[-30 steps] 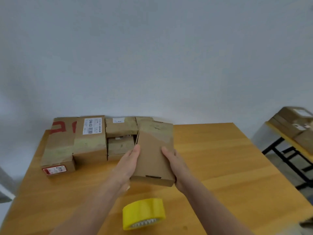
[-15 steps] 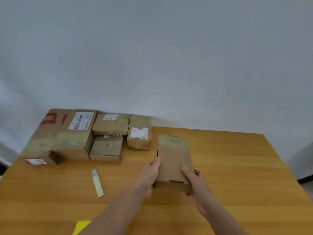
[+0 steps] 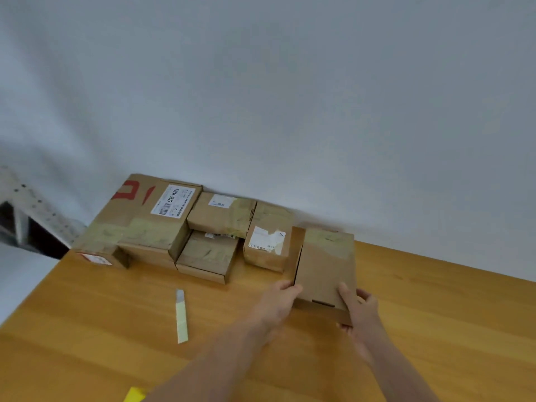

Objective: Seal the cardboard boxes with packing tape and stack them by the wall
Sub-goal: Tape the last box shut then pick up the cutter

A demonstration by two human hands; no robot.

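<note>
A flat brown cardboard box [image 3: 326,265] with tape across its far end lies on the wooden table [image 3: 435,329], its far edge close to the wall. My left hand [image 3: 280,300] grips its near left corner and my right hand [image 3: 358,309] grips its near right corner. To its left, several taped boxes [image 3: 208,227] sit in a row and partly stacked against the wall; the nearest one [image 3: 266,242] carries a torn white label. A yellow corner of the tape roll [image 3: 134,395] shows at the bottom edge.
A pale strip of tape [image 3: 181,314] lies on the table left of my arms. The white wall [image 3: 290,97] runs behind the boxes. The table's left edge drops off beside a metal frame [image 3: 26,216]. Bare tabletop extends to the right.
My hands have slid the flat box away from me and to the right, up to the wall beside the labelled box. The view turned, so the tape roll is nearly out of view.
</note>
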